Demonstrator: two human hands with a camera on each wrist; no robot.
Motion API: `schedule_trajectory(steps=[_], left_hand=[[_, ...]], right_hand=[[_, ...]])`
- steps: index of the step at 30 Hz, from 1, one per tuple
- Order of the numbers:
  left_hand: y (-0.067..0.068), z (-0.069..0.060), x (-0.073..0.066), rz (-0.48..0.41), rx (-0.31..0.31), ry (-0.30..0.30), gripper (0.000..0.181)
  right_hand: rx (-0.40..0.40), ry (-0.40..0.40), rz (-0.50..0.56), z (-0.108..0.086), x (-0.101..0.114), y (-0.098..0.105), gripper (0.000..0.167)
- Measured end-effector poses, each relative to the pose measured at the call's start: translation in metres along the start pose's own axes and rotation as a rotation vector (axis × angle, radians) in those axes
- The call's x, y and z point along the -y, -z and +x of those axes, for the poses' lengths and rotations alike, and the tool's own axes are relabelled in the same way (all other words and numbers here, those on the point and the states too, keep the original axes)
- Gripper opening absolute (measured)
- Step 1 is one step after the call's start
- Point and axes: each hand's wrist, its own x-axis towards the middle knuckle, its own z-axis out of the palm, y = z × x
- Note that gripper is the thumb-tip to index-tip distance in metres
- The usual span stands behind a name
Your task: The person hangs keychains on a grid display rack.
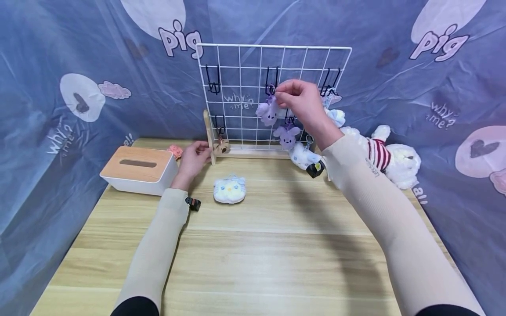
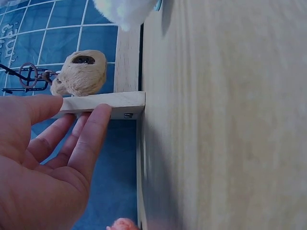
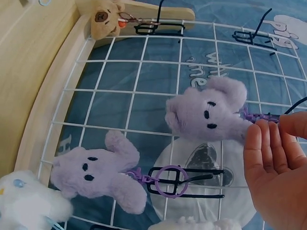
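Note:
My right hand (image 1: 302, 101) pinches the top of a purple plush rabbit keychain (image 1: 267, 113) at a black hook on the upper middle of the white wire grid (image 1: 250, 67). In the right wrist view, fingertips hide part of its purple clasp (image 3: 261, 116). A second purple plush keychain (image 3: 98, 170) hangs by its ring from a lower hook. My left hand (image 1: 192, 160) grips the wooden side post (image 2: 103, 101) of the grid's stand, thumb on one face and fingers on the other. Beside that post hangs a brown plush keychain (image 2: 88, 74).
On the table (image 1: 245, 263) lies a white plush cat face (image 1: 229, 191). A tissue box (image 1: 138, 169) and a coral plush (image 1: 175, 151) are left. White-and-blue plushes (image 1: 302, 156) hang at the grid's right, near a white plush toy in a striped top (image 1: 401, 160).

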Motion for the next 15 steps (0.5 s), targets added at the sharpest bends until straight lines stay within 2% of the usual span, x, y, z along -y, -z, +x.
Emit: schedule_trajectory(steps=[7,15], left_hand=[[-0.001,-0.001,-0.001,-0.010,-0.001,0.003,0.038],[-0.001,0.000,-0.001,-0.008,-0.010,-0.002,0.038]], right_hand=[[0.009,0.061,0.031,-0.010,-0.006,-0.001,0.014],[0.052,0.082,0.068,-0.019,-0.012,-0.007,0.014]])
